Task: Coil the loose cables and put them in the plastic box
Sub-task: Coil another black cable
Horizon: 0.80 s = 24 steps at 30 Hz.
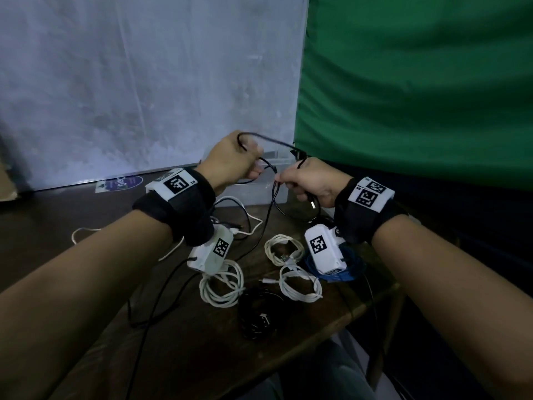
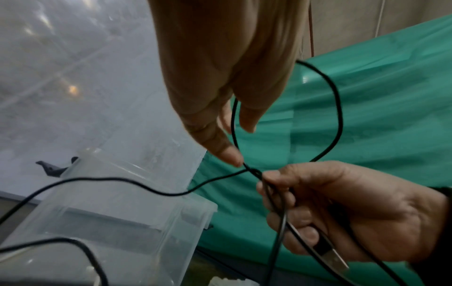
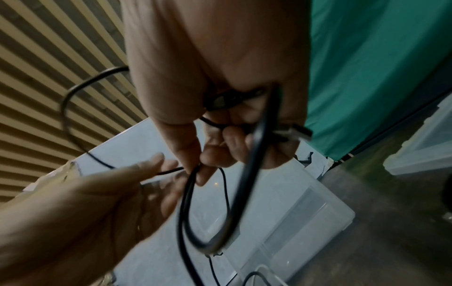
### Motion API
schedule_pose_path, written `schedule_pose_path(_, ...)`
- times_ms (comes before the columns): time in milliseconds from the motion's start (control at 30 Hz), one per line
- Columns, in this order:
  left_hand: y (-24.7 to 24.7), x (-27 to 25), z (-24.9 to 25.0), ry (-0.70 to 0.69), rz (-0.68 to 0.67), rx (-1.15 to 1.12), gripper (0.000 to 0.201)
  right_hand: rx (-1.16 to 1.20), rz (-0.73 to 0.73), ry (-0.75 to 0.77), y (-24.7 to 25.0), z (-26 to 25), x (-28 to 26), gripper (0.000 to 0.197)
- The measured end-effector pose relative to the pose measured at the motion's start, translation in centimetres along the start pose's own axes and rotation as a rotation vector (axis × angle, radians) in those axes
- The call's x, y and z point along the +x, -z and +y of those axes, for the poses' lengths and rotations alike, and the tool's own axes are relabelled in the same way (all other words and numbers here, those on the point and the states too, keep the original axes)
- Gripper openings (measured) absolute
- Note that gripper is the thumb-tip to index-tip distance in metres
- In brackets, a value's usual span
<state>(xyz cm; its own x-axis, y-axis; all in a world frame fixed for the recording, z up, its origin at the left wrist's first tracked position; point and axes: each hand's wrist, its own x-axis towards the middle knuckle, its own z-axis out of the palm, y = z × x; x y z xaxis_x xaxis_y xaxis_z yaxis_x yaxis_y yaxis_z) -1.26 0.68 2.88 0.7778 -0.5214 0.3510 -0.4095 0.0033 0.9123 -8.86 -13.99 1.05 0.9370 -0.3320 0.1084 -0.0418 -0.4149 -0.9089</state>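
Left-wrist footage showed the right hand [image 2: 347, 211] curled round gathered loops of a black USB cable [image 2: 338, 108], its metal plug [image 2: 338, 260] poking out below the fingers, while the left hand [image 2: 227, 81] guided a fresh loop with thumb and fingers only loosely bent, pinching nothing firmly. Both hands were raised above the clear plastic box [image 1: 253, 192] at the far side of the wooden table [image 1: 184, 336]. Nearer lay coiled white cables [image 1: 222, 287], a black coil [image 1: 259, 316] and a blue coil [image 1: 354, 269].
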Motion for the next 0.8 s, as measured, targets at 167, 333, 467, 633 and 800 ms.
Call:
schedule_pose_path(167,-1.4,-1.6,-1.4,0.243,-0.294,0.058,0.008,0.108,-0.008,0.008,0.0,0.0,-0.2,0.017)
schedule_pose_path(333,-1.3,-1.6,-1.7,0.203,-0.354,0.076,0.018,0.187,-0.048,0.055,0.4,0.3,-0.4,0.017)
schedule_pose_path(467,-1.0,-1.8,-1.7,0.253,-0.352,-0.034,0.028,0.129,0.003,0.044,0.5,0.5,-0.4,0.02)
schedule_pose_path(633,-0.5,-1.9,-1.8,0.26,-0.416,-0.008,0.024,0.227,0.069,-0.008,0.7,0.7,-0.3,0.021)
schedule_pose_path(800,-0.5,-1.5,-2.4,0.283,-0.304,0.032,0.01,0.25,0.084,-0.058,1.3,0.9,-0.3,0.021)
